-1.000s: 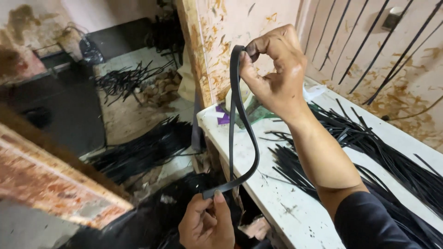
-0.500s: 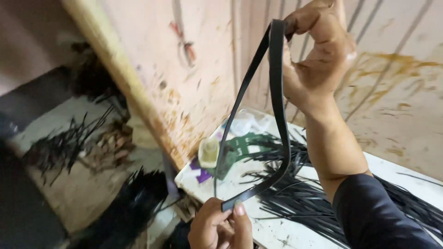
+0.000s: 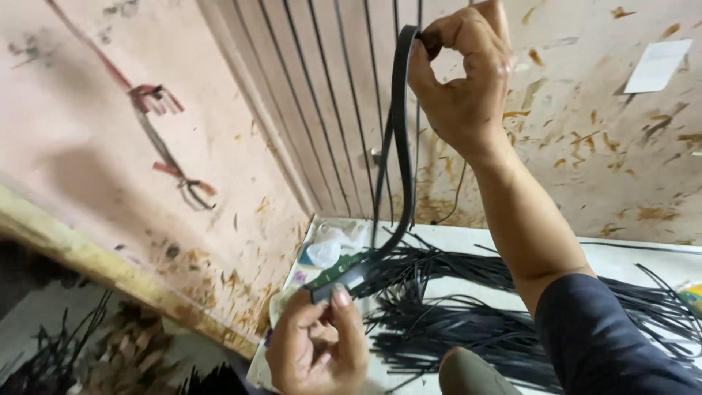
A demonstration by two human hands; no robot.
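Loose black strips (image 3: 468,329) on white table (image 3: 621,256)

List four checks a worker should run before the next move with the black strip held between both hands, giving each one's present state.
1. Right hand pinches the top of the black strip: ok.
2. Left hand grips the strip's lower end: ok.
3. Strip hangs free of the loose black strips on the white table: cannot tell.
4. Strip unbroken along its visible length: ok.
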